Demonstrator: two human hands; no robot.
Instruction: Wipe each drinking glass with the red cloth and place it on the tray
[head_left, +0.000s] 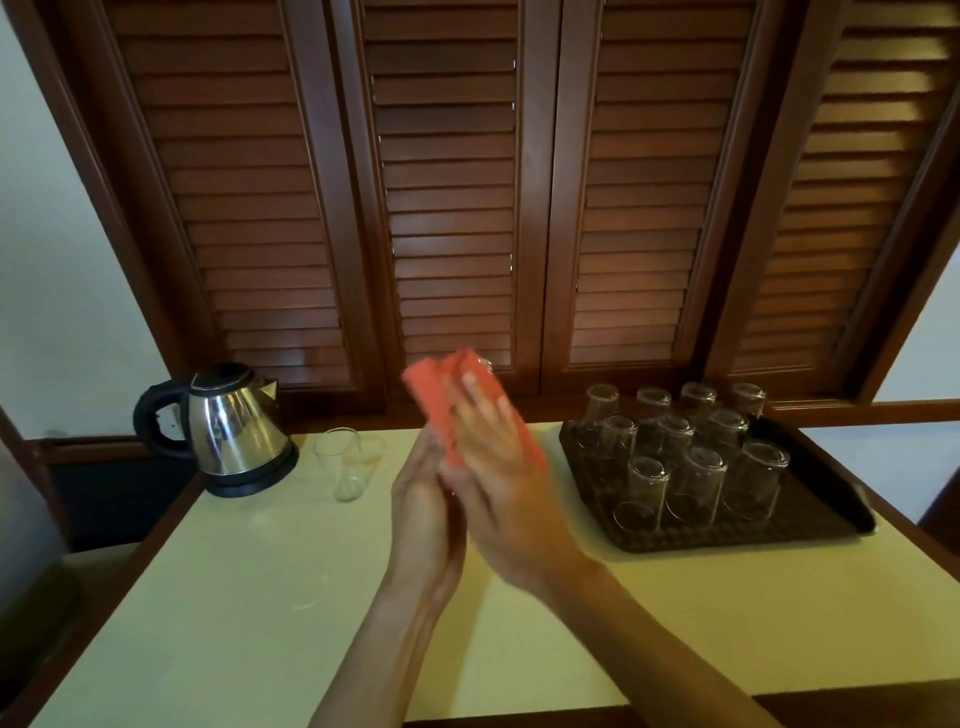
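The red cloth (441, 395) is wrapped round a drinking glass (486, 365) held above the middle of the table; only a bit of its rim shows past the cloth. My right hand (498, 467) lies over the cloth with its fingers round the covered glass. From below on the left, my left hand (421, 504) grips the glass's lower end. Both hands are motion-blurred. The dark tray (815, 519) sits at the right with several glasses (696, 483) standing upside down on it. A clear glass (340, 462) stands upright on the table left of my hands.
A steel electric kettle (234, 431) with a black handle stands at the table's back left. The pale yellow table (260, 597) has a wooden edge. Dark louvred wooden shutters (447, 208) rise directly behind the table.
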